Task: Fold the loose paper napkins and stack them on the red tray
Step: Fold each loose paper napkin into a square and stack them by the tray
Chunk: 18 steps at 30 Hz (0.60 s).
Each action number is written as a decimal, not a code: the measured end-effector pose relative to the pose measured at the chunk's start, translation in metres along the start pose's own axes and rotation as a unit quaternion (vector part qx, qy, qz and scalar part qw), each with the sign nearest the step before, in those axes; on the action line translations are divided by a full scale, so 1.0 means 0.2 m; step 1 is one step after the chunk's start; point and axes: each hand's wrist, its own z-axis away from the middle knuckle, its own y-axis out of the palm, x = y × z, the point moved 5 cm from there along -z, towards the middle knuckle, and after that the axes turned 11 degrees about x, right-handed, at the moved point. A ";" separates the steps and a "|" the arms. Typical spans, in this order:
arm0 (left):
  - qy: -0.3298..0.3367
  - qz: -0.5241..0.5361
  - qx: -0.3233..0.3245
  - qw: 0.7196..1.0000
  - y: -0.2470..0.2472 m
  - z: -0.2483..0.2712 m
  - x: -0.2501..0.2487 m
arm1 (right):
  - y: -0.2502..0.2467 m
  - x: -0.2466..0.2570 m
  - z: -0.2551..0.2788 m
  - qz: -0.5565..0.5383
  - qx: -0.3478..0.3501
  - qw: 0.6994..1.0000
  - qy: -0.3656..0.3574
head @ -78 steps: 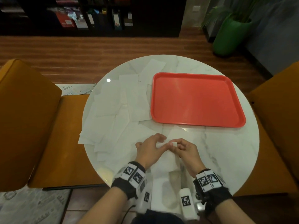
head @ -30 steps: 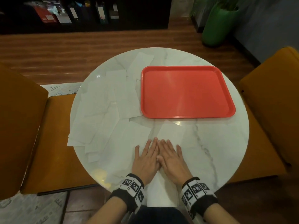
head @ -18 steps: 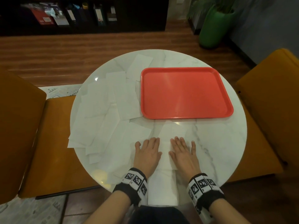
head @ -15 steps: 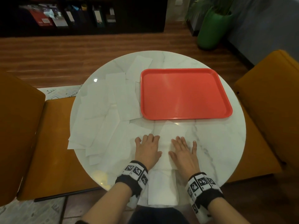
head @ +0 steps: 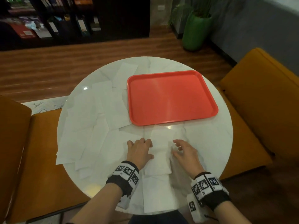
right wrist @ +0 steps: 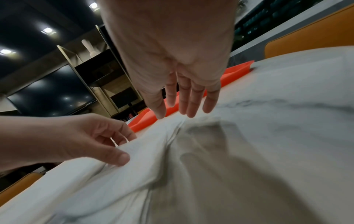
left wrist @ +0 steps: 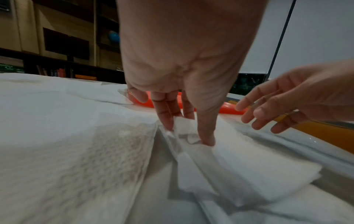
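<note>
A folded white napkin [head: 160, 152] lies on the round marble table [head: 207, 143], just in front of the red tray [head: 169, 97], which holds nothing. My left hand [head: 140, 149] pinches the napkin's left edge between thumb and fingers; the left wrist view shows this pinch [left wrist: 186, 131] on the napkin [left wrist: 249, 163]. My right hand [head: 181, 147] hovers at the napkin's right side with straight, spread fingers, holding nothing; the right wrist view shows the hand [right wrist: 184, 109] above the paper [right wrist: 153, 151]. Several loose napkins [head: 90, 123] cover the table's left half.
Another napkin [head: 157, 194] hangs over the table's near edge. Orange chairs stand at the left [head: 14, 143] and right [head: 258, 94]. A green planter [head: 195, 31] and a dark bookshelf [head: 64, 18] are far behind the table.
Both hands pressed flat on the napkin and slid apart along it. Now the left hand has curled onto the napkin's left edge, and the right hand has lifted off to the right.
</note>
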 end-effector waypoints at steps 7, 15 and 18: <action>0.031 0.107 -0.076 0.991 -0.16 0.09 -0.01 | -0.01 0.08 -0.07 -0.056 0.058 0.997 -0.015; 0.047 0.501 -0.071 0.861 -0.27 0.10 -0.09 | -0.16 -0.04 -0.08 -0.345 0.092 0.934 -0.009; 0.038 0.554 -0.062 0.829 -0.25 0.07 -0.12 | -0.31 -0.14 -0.09 -0.401 0.051 0.914 0.009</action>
